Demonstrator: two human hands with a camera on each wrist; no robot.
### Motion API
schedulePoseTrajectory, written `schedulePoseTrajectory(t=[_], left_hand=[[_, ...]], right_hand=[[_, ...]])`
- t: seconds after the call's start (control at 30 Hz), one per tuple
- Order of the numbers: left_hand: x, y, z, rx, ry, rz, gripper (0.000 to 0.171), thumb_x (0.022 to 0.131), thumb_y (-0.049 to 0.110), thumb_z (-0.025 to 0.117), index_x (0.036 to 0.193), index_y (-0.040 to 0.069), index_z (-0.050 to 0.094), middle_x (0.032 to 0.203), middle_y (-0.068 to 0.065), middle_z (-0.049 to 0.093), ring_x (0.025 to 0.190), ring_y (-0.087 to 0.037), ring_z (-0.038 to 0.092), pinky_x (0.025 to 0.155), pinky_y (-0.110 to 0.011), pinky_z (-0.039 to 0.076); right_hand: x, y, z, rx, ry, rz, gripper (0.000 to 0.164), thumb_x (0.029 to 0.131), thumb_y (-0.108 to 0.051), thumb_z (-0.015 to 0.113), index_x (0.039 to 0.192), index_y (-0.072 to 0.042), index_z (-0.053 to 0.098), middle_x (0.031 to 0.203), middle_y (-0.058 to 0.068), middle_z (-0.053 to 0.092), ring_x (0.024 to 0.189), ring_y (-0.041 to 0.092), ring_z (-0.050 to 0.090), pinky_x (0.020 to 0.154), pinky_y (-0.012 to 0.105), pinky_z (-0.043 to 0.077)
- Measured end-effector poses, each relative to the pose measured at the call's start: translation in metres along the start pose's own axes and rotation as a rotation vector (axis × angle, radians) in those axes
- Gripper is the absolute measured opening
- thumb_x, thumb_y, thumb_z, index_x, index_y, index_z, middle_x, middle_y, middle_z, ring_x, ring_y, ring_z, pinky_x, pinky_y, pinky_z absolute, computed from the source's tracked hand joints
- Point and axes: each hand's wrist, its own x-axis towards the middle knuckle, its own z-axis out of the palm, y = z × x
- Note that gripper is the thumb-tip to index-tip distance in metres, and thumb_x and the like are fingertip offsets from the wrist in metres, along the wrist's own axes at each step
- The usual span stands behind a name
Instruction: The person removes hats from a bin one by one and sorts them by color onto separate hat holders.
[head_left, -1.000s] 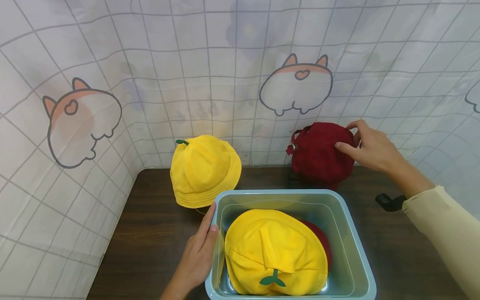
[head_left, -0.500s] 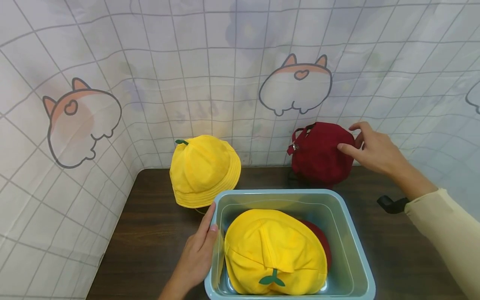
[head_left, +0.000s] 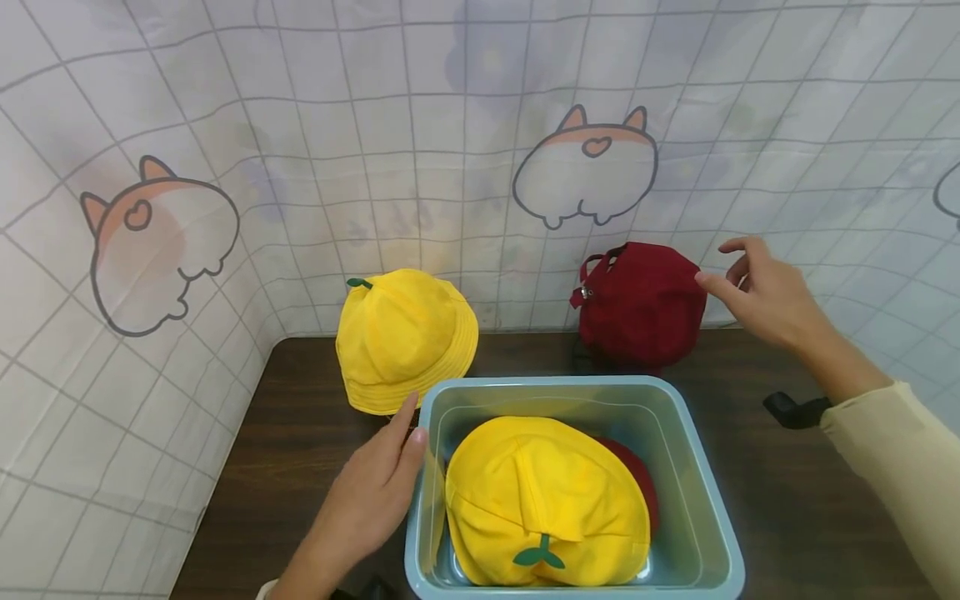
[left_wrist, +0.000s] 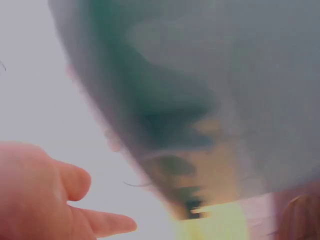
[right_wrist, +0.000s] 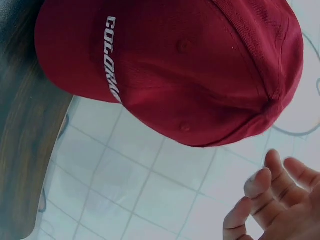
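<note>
A dark red baseball cap (head_left: 641,308) stands at the back right against the wall, its strap and buckle to the left. White lettering runs above its brim in the right wrist view. My right hand (head_left: 776,296) is just right of the cap with loosely bent, empty fingers; a gap separates them from the cap (right_wrist: 190,65) in the wrist view. A light blue plastic tub (head_left: 536,382) holds a yellow hat (head_left: 551,500) with a green sprout, overlapping something dark red (head_left: 637,479). Beside the tub's left rim, my left hand (head_left: 367,492) has its fingers extended.
A second yellow bucket hat (head_left: 405,342) with a green sprout stands at the back left, behind the tub's corner. The dark wooden table (head_left: 255,467) backs onto a white gridded curtain (head_left: 420,167) printed with corgi drawings, which also runs along both sides.
My right hand has drawn off the red cap to the right, and the cap stays standing. My left hand has come away from the tub's rim, moving slightly left.
</note>
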Motion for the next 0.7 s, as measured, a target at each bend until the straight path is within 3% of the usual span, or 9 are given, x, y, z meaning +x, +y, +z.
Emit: schedulePoseTrajectory(t=[0.17,0.3,0.4,0.53,0.63,0.7], left_hand=[[0.009,0.039,-0.034,0.228,0.070,0.149,0.060,0.108,0.056,0.032,0.155,0.020,0.045,0.154,-0.001,0.052,0.138,-0.028,0.053,0.105,-0.059,0.047],[0.032,0.075,-0.057,0.288,0.069,0.274,0.052,0.109,0.051,0.037,0.144,0.018,0.058,0.140,-0.002,0.061,0.124,-0.023,0.061,0.099,-0.050,0.053],[0.058,0.101,-0.067,0.281,0.035,0.336,0.042,0.109,0.042,0.044,0.136,0.016,0.064,0.131,-0.001,0.064,0.116,-0.020,0.062,0.097,-0.043,0.054],[0.100,0.130,-0.065,0.242,-0.009,0.368,0.037,0.108,0.035,0.048,0.132,0.013,0.066,0.124,-0.002,0.067,0.109,-0.019,0.063,0.093,-0.039,0.055],[0.134,0.147,-0.055,0.215,-0.044,0.365,0.035,0.108,0.033,0.049,0.131,0.012,0.064,0.117,-0.003,0.068,0.102,-0.018,0.063,0.089,-0.036,0.055],[0.155,0.156,-0.044,0.198,-0.075,0.359,0.034,0.108,0.032,0.049,0.130,0.011,0.064,0.111,-0.004,0.069,0.097,-0.019,0.062,0.087,-0.035,0.055]], right_hand=[[-0.004,0.009,-0.009,0.065,0.062,0.075,0.060,0.105,-0.050,0.045,0.146,-0.006,0.039,0.108,0.021,0.061,0.076,0.026,0.055,0.056,0.032,0.045],[-0.008,0.021,-0.013,0.164,0.031,0.198,0.066,0.106,-0.056,0.036,0.147,-0.005,0.034,0.102,0.011,0.059,0.072,0.019,0.055,0.059,0.030,0.047],[-0.011,0.036,-0.012,0.311,-0.027,0.290,0.067,0.106,-0.058,0.033,0.146,-0.004,0.030,0.097,-0.002,0.057,0.073,0.012,0.058,0.065,0.025,0.050],[-0.013,0.062,-0.006,0.576,-0.136,0.389,0.046,0.107,-0.056,0.033,0.131,-0.017,0.038,0.092,-0.011,0.059,0.073,0.009,0.060,0.067,0.023,0.053],[-0.014,0.082,0.005,0.701,-0.249,0.457,0.052,0.107,-0.057,0.031,0.137,-0.015,0.038,0.088,-0.016,0.064,0.073,0.008,0.061,0.071,0.023,0.054],[-0.016,0.092,0.015,0.745,-0.324,0.502,0.066,0.107,-0.059,0.029,0.148,-0.007,0.031,0.087,-0.019,0.068,0.075,0.008,0.062,0.074,0.024,0.055]])
